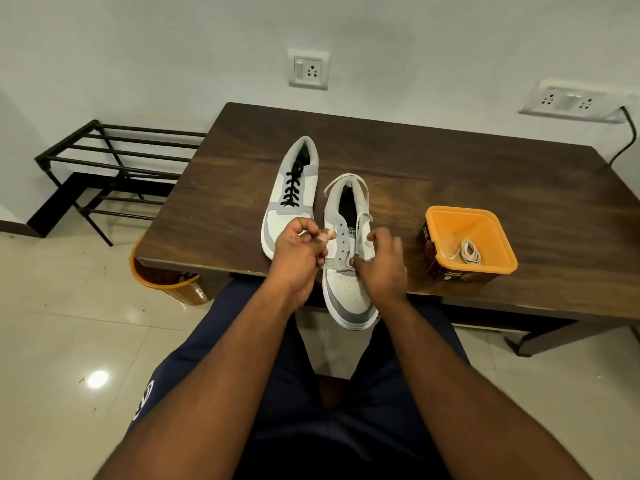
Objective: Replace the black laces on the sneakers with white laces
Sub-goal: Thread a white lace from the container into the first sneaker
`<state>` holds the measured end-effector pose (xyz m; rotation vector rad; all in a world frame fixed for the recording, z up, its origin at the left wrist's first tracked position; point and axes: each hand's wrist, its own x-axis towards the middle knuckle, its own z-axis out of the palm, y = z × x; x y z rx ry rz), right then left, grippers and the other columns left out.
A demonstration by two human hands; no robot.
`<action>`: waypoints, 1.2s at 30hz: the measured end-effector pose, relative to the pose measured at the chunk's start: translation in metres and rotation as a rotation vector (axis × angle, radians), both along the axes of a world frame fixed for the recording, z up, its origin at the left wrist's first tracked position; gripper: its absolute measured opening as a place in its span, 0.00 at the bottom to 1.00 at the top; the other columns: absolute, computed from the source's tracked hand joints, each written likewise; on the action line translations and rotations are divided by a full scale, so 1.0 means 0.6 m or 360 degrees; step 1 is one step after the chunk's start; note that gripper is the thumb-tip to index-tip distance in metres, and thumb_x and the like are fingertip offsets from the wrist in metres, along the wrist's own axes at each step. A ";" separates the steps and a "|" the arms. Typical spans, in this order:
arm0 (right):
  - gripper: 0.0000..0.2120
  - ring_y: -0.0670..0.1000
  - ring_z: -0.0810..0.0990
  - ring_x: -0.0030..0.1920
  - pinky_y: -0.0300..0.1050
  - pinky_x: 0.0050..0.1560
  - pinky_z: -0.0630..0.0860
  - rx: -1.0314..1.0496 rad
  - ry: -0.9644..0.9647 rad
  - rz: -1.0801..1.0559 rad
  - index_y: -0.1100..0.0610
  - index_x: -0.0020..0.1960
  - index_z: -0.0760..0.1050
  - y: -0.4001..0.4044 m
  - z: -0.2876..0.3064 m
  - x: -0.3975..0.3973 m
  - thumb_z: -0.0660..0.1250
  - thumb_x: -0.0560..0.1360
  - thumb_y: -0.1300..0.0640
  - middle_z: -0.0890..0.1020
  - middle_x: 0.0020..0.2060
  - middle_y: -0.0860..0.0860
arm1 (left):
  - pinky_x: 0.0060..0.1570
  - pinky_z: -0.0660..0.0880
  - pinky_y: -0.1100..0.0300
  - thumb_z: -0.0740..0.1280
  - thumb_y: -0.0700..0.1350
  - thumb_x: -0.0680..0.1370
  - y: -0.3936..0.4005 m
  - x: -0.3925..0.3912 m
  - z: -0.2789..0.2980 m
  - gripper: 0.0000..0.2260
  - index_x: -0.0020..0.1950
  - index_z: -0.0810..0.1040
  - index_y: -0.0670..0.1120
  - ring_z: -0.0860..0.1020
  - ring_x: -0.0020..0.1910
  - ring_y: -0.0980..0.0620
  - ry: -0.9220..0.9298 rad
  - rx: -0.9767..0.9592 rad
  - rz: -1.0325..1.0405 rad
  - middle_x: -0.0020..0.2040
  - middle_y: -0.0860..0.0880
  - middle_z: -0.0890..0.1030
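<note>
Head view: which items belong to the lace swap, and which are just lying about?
Job: right sneaker being threaded, white lace, left sneaker with black lace, spare white lace in orange tub.
Lying about: shoe rack, bin, wall sockets.

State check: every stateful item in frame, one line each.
Left grey-and-white sneaker: flat on dark wooden table, black lace still threaded.
Right grey-and-white sneaker: toe overhangs table edge, black lace out, white lace partly threaded.
Left hand: pinches a white lace end.
Right hand: grips the sneaker's side by the eyelets.
Orange square tub: lidless, holds a coiled spare white lace.
</note>
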<state>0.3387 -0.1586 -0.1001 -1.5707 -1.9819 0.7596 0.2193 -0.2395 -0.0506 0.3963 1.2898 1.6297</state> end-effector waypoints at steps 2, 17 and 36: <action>0.30 0.53 0.71 0.59 0.45 0.55 0.70 0.0153 0.0079 0.0266 0.47 0.67 0.72 0.002 0.002 0.006 0.77 0.68 0.58 0.70 0.60 0.51 | 0.31 0.69 0.66 0.61 0.29 0.79 -0.009 0.006 0.001 0.12 0.42 0.69 0.45 0.75 0.29 0.60 0.0177 -0.0025 -0.0108 0.42 0.45 0.82; 0.04 0.44 0.79 0.38 0.35 0.41 0.75 -0.0587 0.0588 0.0797 0.60 0.47 0.84 0.050 0.092 0.087 0.72 0.72 0.63 0.85 0.39 0.54 | 0.35 0.74 0.66 0.64 0.29 0.78 -0.018 -0.029 -0.050 0.09 0.44 0.75 0.42 0.81 0.38 0.56 0.0551 -0.0057 -0.0069 0.45 0.40 0.83; 0.05 0.44 0.82 0.42 0.34 0.45 0.77 -0.0298 0.0585 0.0640 0.55 0.45 0.84 0.042 0.078 0.053 0.75 0.70 0.63 0.85 0.40 0.50 | 0.39 0.77 0.61 0.71 0.41 0.76 -0.020 -0.013 -0.076 0.05 0.47 0.84 0.40 0.78 0.35 0.54 0.0710 -0.0107 -0.0391 0.39 0.41 0.84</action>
